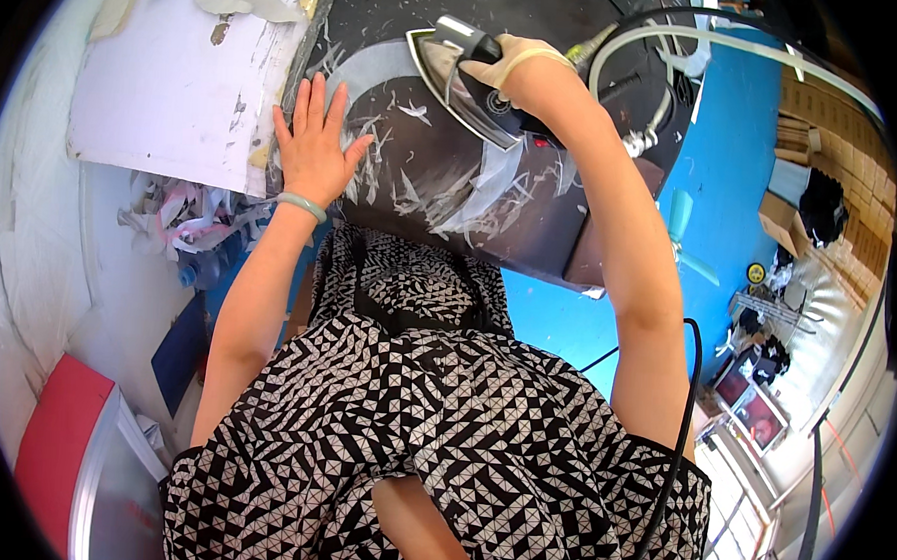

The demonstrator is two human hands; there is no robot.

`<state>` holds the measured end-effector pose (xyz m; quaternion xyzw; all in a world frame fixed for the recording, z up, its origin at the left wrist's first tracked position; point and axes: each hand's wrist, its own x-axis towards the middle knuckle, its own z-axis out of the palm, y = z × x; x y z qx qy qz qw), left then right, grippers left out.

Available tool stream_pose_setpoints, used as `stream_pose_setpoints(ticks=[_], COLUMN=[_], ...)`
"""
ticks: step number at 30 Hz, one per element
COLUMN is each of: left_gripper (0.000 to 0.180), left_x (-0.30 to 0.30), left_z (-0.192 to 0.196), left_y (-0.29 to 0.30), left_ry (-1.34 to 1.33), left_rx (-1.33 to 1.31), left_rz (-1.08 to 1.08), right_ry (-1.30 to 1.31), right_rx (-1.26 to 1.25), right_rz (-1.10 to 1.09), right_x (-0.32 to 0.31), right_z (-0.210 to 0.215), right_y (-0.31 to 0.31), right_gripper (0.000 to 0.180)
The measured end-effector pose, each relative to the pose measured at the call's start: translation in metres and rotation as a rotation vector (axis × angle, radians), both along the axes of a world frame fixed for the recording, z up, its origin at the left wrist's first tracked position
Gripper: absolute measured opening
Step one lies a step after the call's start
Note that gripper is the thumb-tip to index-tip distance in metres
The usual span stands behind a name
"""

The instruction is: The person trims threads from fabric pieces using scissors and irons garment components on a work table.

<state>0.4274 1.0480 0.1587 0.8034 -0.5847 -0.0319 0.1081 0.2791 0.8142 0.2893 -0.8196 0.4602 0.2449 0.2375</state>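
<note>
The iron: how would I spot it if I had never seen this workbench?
Find the dark table at the top, littered with white scraps. Toward its far right side, the right hand grips the iron by its black handle. It is the only shiny metal wedge there, pointed tip away from the person, with a white hose running beside it.

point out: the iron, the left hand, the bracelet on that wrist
iron (pixel 455 92): head view, on its metal soleplate, gripped by the right hand (pixel 513 68).
left hand (pixel 314 144): head view, on the back of the hand, flat on the dark board.
bracelet (pixel 303 205): head view, on the pale green band.
</note>
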Motion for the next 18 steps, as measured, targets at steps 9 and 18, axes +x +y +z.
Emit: stream_pose_setpoints(ticks=[9, 18], left_gripper=[0.064, 0.059], left_x=[-0.018, -0.071], left_z=[0.027, -0.009], left_y=[-0.045, -0.115], left_ry=[0.008, 0.065], left_rx=[-0.091, -0.164], left_rz=[-0.214, -0.696], right_ry=[-0.060, -0.330], right_rx=[0.094, 0.092], right_rz=[-0.624, -0.835], right_x=[-0.095, -0.125], right_z=[-0.019, -0.023], right_y=[0.052, 0.151], right_gripper=[0.049, 0.023])
